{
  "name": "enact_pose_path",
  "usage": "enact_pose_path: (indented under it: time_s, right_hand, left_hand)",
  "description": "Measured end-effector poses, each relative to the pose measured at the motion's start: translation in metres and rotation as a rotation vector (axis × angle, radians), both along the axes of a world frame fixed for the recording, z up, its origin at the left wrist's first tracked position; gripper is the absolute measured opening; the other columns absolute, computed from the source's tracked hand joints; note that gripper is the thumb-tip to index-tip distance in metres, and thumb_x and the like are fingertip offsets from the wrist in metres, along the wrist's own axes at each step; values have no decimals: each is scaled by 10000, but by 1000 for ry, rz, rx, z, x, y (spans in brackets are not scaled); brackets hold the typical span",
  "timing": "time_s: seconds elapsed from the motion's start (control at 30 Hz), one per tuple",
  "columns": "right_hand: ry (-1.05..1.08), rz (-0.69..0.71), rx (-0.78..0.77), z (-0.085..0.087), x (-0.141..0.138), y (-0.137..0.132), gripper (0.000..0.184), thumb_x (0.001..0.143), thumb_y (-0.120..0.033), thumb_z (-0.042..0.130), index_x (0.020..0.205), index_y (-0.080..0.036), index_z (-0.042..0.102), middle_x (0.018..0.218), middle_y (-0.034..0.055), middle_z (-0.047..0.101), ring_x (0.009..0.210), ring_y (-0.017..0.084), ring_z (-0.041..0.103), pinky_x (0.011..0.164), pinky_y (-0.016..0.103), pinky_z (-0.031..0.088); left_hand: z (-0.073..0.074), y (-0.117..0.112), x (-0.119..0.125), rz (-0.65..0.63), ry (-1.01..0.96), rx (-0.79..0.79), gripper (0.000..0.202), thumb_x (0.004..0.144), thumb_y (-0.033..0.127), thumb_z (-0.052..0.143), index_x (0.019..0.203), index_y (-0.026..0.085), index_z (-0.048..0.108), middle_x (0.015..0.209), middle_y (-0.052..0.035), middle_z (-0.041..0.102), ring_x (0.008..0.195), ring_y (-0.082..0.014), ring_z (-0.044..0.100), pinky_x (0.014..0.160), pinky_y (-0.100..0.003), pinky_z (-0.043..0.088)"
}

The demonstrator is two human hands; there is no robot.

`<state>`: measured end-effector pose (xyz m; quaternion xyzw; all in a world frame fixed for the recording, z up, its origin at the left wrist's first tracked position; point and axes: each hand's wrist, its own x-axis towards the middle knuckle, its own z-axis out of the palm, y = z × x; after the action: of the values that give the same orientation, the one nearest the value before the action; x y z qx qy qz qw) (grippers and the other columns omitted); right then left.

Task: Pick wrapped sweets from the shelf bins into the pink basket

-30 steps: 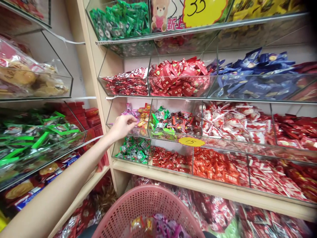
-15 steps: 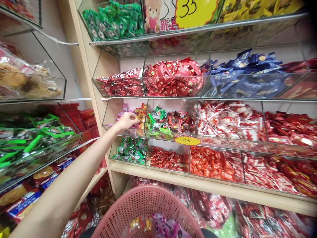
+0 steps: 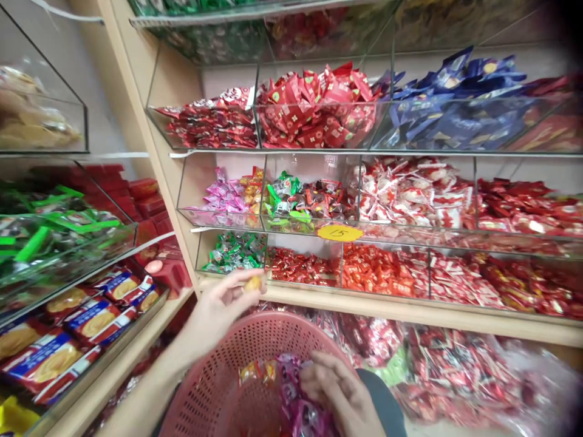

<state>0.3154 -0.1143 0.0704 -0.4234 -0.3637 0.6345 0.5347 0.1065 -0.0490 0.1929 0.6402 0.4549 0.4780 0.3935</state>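
The left hand [image 3: 221, 309] pinches a small yellow candy [image 3: 253, 283] at its one o'clock, above the pink basket [image 3: 214, 388]. At the basket's four o'clock, the right hand [image 3: 339, 394] lies on purple sweets [image 3: 300, 416]; its grip cannot be told.

I count two hands, my left hand [image 3: 217, 311] and right hand [image 3: 339, 394], one pink basket [image 3: 214, 388], one yellow price tag [image 3: 339, 232], and one orange sweet [image 3: 253, 283] pinched.
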Motion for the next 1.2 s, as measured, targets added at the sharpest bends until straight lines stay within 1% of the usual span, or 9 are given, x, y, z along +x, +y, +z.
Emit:
enact_pose_path:
  time_s: [0.17,0.3,0.37,0.47,0.57,0.63,0.77,0.97,1.2]
  right_hand:
    - [82,-13,85,39,-29,23,410,744,-529,656,943,-170,661,880,74,684,781,179,639,736,298,510]
    - [137,-29,111,41,-42,30,303,744,-466,683,826,-176,655,792,12,651,715,127,594,692,240,494]
    - [153,-48,122,37,-44,32,260,746,-430,694,797,-178,648,762,-8,635,692,109,576,668,217,483]
    - [140,-94,120,30,-44,32,238,743,-408,703,791,-181,648,779,-5,642,734,120,588,695,227,491]
    - [127,-113,130,26,-46,32,254,712,-403,729,813,-184,652,799,0,640,774,137,591,727,259,510]
    - [127,-116,105,24,-47,32,277,676,-398,758,808,-185,642,774,-11,622,739,128,580,710,262,519]
    - [121,-104,74,18,-49,31,312,643,-391,782,803,-179,620,749,-13,602,712,126,564,693,270,517]
    - [21,-91,103,6,-48,36,285,697,-424,729,809,-174,651,718,-11,585,662,116,510,619,233,453]
    - [6,-173,142,5,-51,42,256,699,-413,725,712,-170,645,687,-15,586,668,121,480,673,246,410]
  left_hand:
    - [-46,-23,17,-18,320,199,498,831,333,586,1318,338,481,1304,-20,535,1216,-247,480,1040,-359,385]
    - [-67,-30,20,-102,425,215,465,884,298,500,1339,371,443,1324,-2,510,1261,-227,434,1078,-345,326]
    - [-74,-32,21,-81,358,192,534,838,308,579,1346,366,428,1367,-4,463,1279,-237,409,1081,-347,321]
    - [-79,-34,22,-4,49,22,665,767,376,663,1366,311,384,1342,-51,483,1202,-252,484,978,-336,433]
    - [-80,-36,23,46,-157,-172,402,822,431,583,1172,234,572,1113,-55,629,1038,-229,580,860,-296,483]
    - [-81,-36,22,76,-188,-215,300,818,429,593,1015,208,646,963,-36,663,938,-204,595,816,-270,475]
    - [-85,-35,19,93,-231,-263,261,777,405,652,919,186,658,778,-9,635,738,-156,567,691,-242,458]
    - [-85,-32,17,111,-235,-248,215,732,366,699,776,162,648,769,-14,636,763,-153,554,724,-233,425]
    - [-90,-25,17,86,-375,-256,174,734,330,713,730,171,640,804,-2,629,775,-130,530,736,-216,405]
